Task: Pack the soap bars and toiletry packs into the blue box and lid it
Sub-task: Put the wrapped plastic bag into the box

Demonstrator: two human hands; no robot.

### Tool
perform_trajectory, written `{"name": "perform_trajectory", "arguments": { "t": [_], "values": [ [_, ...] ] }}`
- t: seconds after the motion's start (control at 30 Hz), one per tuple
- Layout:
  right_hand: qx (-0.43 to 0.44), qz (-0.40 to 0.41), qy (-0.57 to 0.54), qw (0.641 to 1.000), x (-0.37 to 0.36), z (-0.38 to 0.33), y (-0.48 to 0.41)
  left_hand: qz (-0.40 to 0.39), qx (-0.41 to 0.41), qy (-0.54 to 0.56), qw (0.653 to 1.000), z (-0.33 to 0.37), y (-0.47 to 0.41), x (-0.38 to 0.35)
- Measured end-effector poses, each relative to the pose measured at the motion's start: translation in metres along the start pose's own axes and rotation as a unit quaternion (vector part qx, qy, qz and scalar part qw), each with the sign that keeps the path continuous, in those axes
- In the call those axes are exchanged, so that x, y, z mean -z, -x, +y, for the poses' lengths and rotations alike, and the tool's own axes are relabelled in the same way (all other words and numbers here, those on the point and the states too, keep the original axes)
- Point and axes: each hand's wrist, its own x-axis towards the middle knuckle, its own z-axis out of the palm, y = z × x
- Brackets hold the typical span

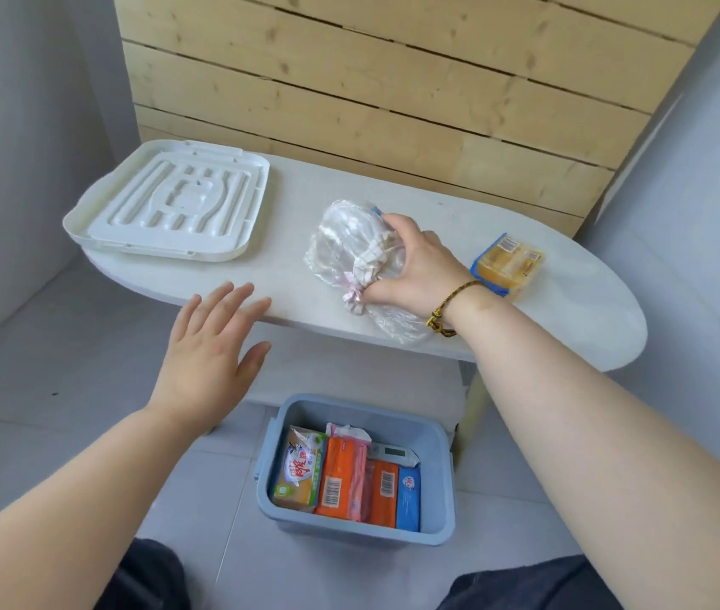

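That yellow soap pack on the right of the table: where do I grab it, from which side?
Come from above and pinch the yellow soap pack across its opposite edges. It lies flat, label up, with bare table beside it, so both edges are free. The right hand is nearest but grips the clear bag.

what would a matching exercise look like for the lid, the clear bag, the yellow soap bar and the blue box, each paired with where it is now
Things
1. white lid
2. clear plastic bag
3. yellow soap bar
4. blue box

Places
A. on the floor
B. gripped by the right hand
C. left end of the table
D. on the table, right of the right hand

Pairs: 1-C, 2-B, 3-D, 4-A
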Motion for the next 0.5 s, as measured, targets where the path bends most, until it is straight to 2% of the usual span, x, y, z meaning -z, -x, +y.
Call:
{"name": "perform_trajectory", "arguments": {
  "t": [0.13,0.2,0.27,0.37,0.5],
  "values": [
    [-0.006,-0.012,-0.058,0.998,0.011,0.019,0.056,-0.024,-0.056,-0.028,0.998,0.012,0.027,-0.011],
    [-0.018,-0.033,-0.052,0.998,0.005,0.029,0.084,-0.060,-0.040,-0.019,0.997,0.013,0.040,-0.027],
    [-0.024,-0.045,-0.029,0.998,-0.009,0.036,0.104,-0.130,0.009,0.006,0.991,0.012,0.052,-0.047],
    [-0.016,-0.006,-0.022,1.000,-0.034,0.044,0.121,-0.205,0.035,0.005,0.978,0.008,0.067,-0.080],
    [-0.020,0.066,-0.016,0.998,-0.065,0.052,0.131,-0.248,0.072,-0.005,0.966,0.008,0.070,-0.107]
  ]
}}
